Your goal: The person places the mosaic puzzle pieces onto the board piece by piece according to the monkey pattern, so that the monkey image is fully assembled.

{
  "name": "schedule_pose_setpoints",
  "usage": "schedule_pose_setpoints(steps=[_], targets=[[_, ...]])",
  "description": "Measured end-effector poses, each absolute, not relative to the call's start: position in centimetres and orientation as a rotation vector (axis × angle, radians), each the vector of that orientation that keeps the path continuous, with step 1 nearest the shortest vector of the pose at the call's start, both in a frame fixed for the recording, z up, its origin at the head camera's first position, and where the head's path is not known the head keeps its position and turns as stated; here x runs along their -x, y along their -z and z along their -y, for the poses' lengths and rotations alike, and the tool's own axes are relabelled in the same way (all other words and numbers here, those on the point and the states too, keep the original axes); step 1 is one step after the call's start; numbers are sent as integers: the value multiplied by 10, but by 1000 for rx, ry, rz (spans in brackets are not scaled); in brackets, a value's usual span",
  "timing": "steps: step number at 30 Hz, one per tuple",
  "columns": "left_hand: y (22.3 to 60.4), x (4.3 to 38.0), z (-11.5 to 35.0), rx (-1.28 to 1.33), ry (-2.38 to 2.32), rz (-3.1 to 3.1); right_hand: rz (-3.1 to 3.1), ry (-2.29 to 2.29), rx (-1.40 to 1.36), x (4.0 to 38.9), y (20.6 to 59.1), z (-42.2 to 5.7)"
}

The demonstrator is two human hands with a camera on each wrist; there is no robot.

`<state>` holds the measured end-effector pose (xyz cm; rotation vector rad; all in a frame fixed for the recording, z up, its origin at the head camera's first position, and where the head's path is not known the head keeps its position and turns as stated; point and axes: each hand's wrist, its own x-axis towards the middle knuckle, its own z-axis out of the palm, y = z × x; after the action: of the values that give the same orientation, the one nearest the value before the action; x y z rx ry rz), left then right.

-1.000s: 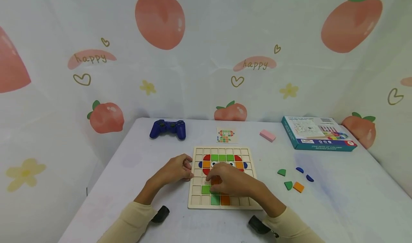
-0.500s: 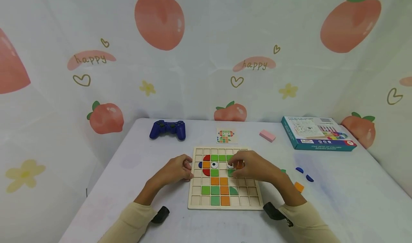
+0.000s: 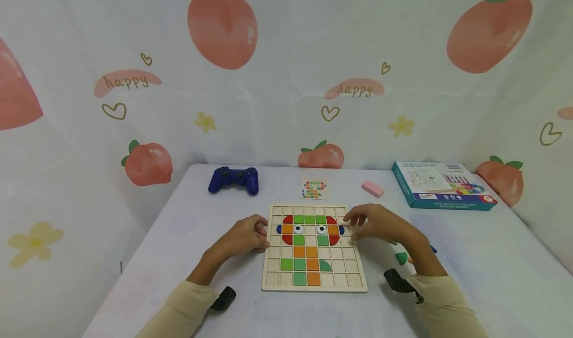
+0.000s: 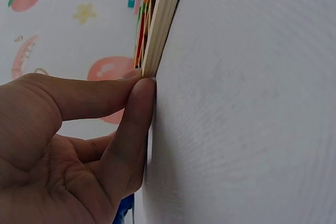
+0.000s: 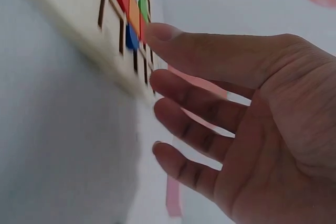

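Note:
A square wooden grid board point(image 3: 333, 280) lies on the table. Red, green, orange and blue tiles and two eye discs point(image 3: 321, 229) form a face with a partial body beneath it. My left hand point(image 3: 245, 234) pinches the board's left edge; the left wrist view shows thumb and finger meeting at its wooden rim point(image 4: 164, 24). Over the board's right edge hovers my right hand point(image 3: 380, 222), fingers spread and slightly bent with nothing between them. Its thumb overlaps the tiles beside the blue half-round piece point(image 5: 132, 36) in the right wrist view. A green quarter-round tile point(image 3: 325, 265) sits low on the board.
Behind the board lies a small picture card point(image 3: 315, 189), with a pink block point(image 3: 372, 188) to its right. A blue game controller point(image 3: 233, 180) is back left and a boxed set point(image 3: 443, 186) back right. Loose pieces, including a green tile point(image 3: 401, 257), lie partly behind my right forearm.
My right hand has moved from the middle of the board across the face to the right edge, uncovering the eyes and right-side tiles. My left hand stays at the left edge.

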<state>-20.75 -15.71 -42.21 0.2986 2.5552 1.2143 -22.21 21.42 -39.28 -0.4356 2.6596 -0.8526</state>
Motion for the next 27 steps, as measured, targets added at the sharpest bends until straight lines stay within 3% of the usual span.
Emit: schedule_pose_setpoints(steps=[27], targets=[[424,208,156,-265,-1218,-2558,-2556,851,250,219,397,-305]])
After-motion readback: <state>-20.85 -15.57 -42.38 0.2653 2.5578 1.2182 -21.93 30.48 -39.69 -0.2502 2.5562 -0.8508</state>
